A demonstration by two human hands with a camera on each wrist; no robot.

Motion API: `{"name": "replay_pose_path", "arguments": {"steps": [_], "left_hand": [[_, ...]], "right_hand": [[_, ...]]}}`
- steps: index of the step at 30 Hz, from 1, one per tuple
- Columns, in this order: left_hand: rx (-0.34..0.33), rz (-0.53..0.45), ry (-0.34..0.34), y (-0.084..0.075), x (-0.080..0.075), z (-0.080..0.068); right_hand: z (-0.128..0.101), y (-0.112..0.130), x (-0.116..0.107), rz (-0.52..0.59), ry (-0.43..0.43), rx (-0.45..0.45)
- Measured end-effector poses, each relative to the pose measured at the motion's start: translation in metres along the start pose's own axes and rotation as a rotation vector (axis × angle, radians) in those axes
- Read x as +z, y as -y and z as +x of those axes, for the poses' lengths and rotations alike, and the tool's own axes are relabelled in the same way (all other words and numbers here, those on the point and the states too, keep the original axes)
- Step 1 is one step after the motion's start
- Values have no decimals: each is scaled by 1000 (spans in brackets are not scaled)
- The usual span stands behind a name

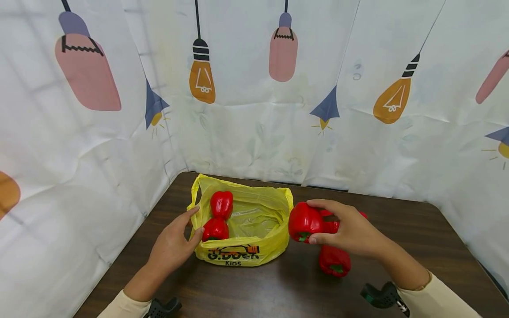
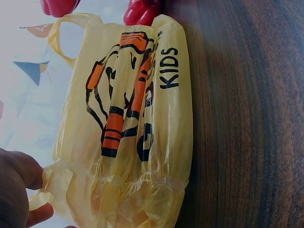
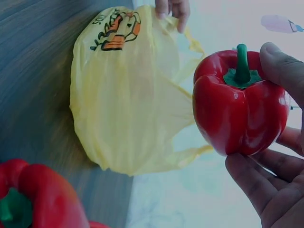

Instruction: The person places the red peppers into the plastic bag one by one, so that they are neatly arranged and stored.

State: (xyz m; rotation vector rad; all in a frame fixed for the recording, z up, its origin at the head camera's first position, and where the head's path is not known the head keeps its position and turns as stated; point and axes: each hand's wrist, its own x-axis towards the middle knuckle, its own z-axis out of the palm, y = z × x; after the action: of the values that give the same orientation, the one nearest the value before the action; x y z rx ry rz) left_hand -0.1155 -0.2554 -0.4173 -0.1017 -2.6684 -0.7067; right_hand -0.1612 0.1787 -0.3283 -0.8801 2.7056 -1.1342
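Note:
A yellow plastic bag with printed lettering stands with its mouth open on the table. Inside, at its left, two red bell peppers lie one behind the other. My left hand holds the bag's left rim between thumb and fingers. In my right hand is another red bell pepper, gripped between thumb and fingers just off the bag's right side. Its green stem shows in the right wrist view. One more red pepper sits on the table below that hand, and further red shapes behind the hand are partly hidden.
The dark wooden table runs back to a white curtain printed with lamps, which also hangs along the left side. A black wrist device is worn near each sleeve.

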Motion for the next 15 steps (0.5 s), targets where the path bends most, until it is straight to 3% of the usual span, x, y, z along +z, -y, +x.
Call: {"name": "replay_pose_path", "arguments": {"steps": [15], "left_hand": [[-12, -3, 13, -1, 0, 1]], "right_hand": [[17, 22, 9, 9, 21, -164]]}}
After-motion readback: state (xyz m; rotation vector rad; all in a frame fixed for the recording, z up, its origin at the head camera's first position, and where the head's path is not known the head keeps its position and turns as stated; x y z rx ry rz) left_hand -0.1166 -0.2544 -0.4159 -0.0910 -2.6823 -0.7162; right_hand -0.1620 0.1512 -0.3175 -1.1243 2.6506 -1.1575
